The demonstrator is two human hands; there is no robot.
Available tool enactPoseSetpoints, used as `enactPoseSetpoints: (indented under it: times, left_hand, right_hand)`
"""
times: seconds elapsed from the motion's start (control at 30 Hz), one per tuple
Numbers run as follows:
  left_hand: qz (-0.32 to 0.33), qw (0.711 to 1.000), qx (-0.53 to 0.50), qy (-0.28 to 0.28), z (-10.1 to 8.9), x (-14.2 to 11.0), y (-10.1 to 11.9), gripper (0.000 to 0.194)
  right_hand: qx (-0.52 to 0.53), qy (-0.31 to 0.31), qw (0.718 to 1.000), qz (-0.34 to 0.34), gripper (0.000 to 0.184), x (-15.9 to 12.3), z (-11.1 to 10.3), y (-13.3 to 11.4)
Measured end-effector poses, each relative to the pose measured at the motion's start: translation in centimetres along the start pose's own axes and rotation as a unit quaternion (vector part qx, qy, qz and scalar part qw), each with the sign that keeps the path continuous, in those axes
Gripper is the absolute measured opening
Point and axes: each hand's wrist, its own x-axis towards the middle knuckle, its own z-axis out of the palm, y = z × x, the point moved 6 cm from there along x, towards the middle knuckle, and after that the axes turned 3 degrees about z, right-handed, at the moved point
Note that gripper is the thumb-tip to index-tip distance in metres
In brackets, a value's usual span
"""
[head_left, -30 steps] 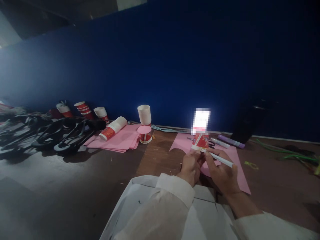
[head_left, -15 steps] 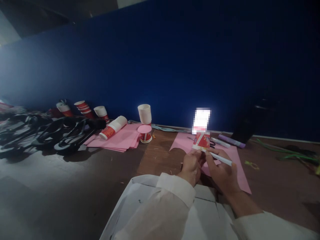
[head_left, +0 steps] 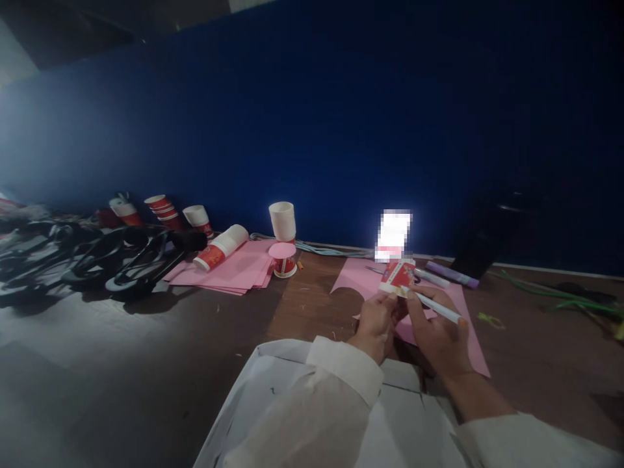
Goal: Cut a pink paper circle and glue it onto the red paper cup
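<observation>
My left hand (head_left: 376, 326) is closed around the lower part of a red and white paper cup (head_left: 396, 275), over a cut pink paper sheet (head_left: 472, 341). In my right hand (head_left: 441, 341) lies a white pen (head_left: 440, 308), and its fingertips meet the cup's near edge. The pen's tip by the cup is hard to make out. Behind the cup, scissors (head_left: 374, 270) lie partly hidden on the sheet. A whitish pen (head_left: 433, 278) and a purple marker (head_left: 452, 275) rest there too.
A lit, blurred screen (head_left: 392, 235) stands by the blue wall. To the left are stacked paper cups (head_left: 282, 221), a cup with a pink disc (head_left: 282, 251), pink sheets (head_left: 238, 276) and black straps (head_left: 136, 266). Green cords (head_left: 550, 296) lie at right.
The cup has shifted slightly right and tipped a little in my hands. My right hand and the pen have moved slightly right too.
</observation>
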Motion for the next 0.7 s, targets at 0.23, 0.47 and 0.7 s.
enactPoseSetpoints:
  times: [0.23,0.47,0.7]
  left_hand:
    - [-0.002,1.000,0.009,0.005,0.02,-0.07,0.11,0.022]
    - [0.015,1.000,-0.010,0.019,0.00,0.08,0.26,0.026]
    - [0.004,0.999,0.009,0.032,0.11,-0.24,0.51,0.025]
  right_hand:
    - [-0.005,-0.002,1.000,0.013,0.020,0.05,0.00,-0.07]
    - [0.015,-0.020,1.000,-0.009,0.018,-0.01,0.15,-0.38]
    - [0.017,-0.028,0.999,0.003,0.019,0.06,0.14,-0.43]
